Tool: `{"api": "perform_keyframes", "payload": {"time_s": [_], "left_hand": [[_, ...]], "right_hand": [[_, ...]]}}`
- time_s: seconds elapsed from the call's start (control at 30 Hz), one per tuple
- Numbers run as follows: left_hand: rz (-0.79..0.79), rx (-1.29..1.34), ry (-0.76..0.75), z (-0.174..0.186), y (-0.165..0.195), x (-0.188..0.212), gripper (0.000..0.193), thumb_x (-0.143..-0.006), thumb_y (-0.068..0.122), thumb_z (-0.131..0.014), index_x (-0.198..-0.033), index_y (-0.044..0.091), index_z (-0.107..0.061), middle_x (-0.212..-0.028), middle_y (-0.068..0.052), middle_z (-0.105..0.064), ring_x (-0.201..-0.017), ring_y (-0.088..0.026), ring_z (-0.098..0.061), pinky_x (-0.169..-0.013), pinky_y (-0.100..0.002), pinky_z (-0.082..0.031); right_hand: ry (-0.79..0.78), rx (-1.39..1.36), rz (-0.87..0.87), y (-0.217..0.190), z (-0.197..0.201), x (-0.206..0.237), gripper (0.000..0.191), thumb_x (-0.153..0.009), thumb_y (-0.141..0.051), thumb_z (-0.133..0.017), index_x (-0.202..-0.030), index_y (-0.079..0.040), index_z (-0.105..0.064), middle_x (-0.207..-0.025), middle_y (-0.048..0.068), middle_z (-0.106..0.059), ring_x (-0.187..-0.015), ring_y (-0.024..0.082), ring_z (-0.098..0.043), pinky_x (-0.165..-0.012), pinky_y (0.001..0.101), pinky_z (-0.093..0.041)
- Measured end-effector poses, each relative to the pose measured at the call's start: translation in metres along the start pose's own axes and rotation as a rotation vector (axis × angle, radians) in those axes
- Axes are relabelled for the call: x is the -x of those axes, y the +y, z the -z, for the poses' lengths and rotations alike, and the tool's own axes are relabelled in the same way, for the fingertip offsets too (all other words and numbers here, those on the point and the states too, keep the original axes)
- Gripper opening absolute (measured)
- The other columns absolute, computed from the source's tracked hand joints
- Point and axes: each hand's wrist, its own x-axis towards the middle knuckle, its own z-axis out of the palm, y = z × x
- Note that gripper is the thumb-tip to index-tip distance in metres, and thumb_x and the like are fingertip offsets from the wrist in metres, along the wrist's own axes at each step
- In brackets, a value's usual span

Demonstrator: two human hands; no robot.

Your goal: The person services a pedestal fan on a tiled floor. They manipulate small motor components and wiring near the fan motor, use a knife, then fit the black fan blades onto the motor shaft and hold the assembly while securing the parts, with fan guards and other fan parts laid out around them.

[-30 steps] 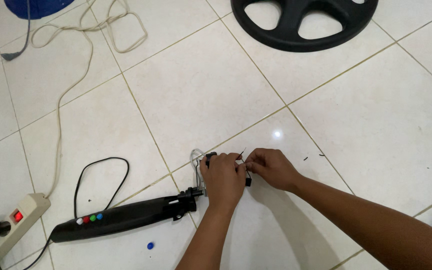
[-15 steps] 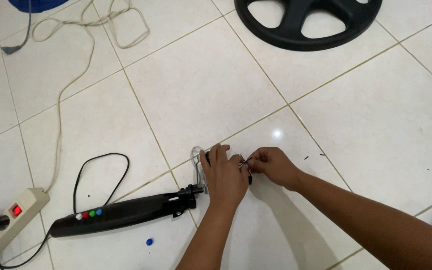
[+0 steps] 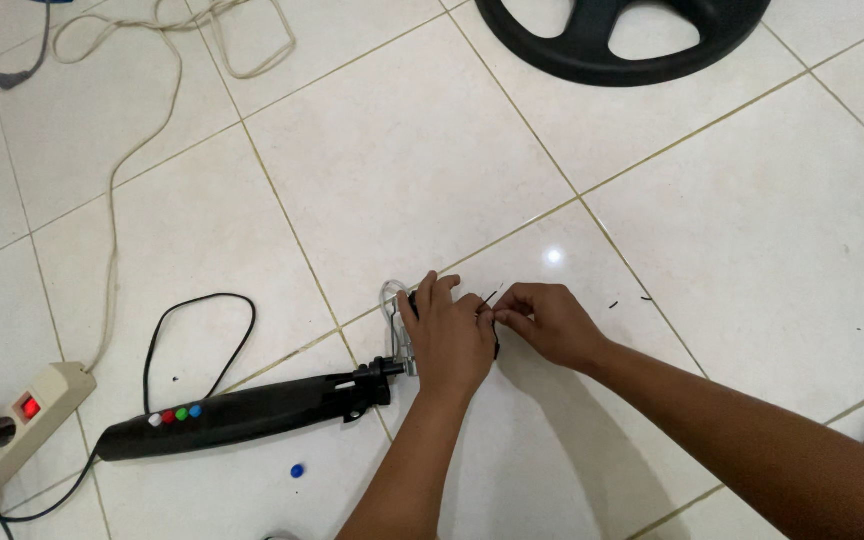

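Note:
My left hand [image 3: 447, 340] rests on the white tile floor [image 3: 402, 160], covering the wiry end of a long black device body [image 3: 242, 415] that carries small coloured buttons. A bundle of thin clear and black wires [image 3: 395, 305] loops out just left of my fingers. My right hand [image 3: 550, 322] meets the left one fingertip to fingertip, pinching a thin black wire between them. What lies under my left palm is hidden.
A black wheel-shaped part [image 3: 617, 40] lies at the top right. A beige power strip [image 3: 37, 410] with a red switch sits at the left, its pale cord [image 3: 152, 110] running up the floor. A black cable [image 3: 197, 335] loops near the device. A small blue cap [image 3: 297, 469] lies below it.
The view has drifted a little, so everything sits slightly higher in frame. My hands stay together at the wires, with only small finger movements.

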Motion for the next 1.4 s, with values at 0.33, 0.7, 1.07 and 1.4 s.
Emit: {"api": "perform_keyframes", "payload": {"time_s": [0.33, 0.7, 1.07, 1.4], "left_hand": [[0.059, -0.005, 0.045, 0.0, 0.002, 0.001, 0.013, -0.085, 0.017, -0.072, -0.088, 0.006, -0.079, -0.127, -0.013, -0.063, -0.136, -0.033, -0.043, -0.119, -0.057, -0.016], [0.013, -0.003, 0.064, -0.002, 0.002, 0.003, 0.012, -0.083, 0.016, -0.074, -0.087, 0.006, -0.08, -0.123, -0.013, -0.065, -0.135, -0.034, -0.044, -0.119, -0.06, -0.014], [-0.046, 0.0, 0.059, 0.0, 0.002, 0.005, 0.008, -0.082, 0.014, -0.075, -0.086, 0.008, -0.08, -0.123, -0.013, -0.066, -0.134, -0.034, -0.046, -0.119, -0.061, -0.013], [-0.038, -0.021, 0.033, 0.001, 0.002, 0.004, 0.01, -0.084, 0.017, -0.075, -0.086, 0.009, -0.081, -0.123, -0.013, -0.065, -0.134, -0.034, -0.045, -0.119, -0.062, -0.013]], "right_hand": [[-0.053, -0.121, -0.15, 0.015, 0.002, -0.002, 0.022, -0.095, -0.014, -0.063, -0.114, -0.005, -0.071, -0.095, 0.005, -0.079, -0.087, 0.012, -0.073, -0.082, 0.0299, -0.059], [0.021, -0.049, -0.06, 0.002, 0.001, 0.006, 0.023, -0.092, -0.013, -0.066, -0.114, -0.005, -0.072, -0.098, 0.006, -0.079, -0.089, 0.015, -0.074, -0.081, 0.0308, -0.059], [0.164, 0.325, 0.358, 0.007, 0.0, 0.008, 0.011, -0.087, -0.013, -0.072, -0.096, -0.007, -0.074, -0.088, 0.008, -0.074, -0.084, 0.027, -0.069, -0.073, 0.0389, -0.056], [-0.105, -0.048, -0.076, 0.007, -0.001, -0.006, 0.019, -0.097, -0.02, -0.06, -0.096, -0.003, -0.068, -0.077, 0.007, -0.072, -0.071, 0.02, -0.066, -0.068, 0.037, -0.054]]}}
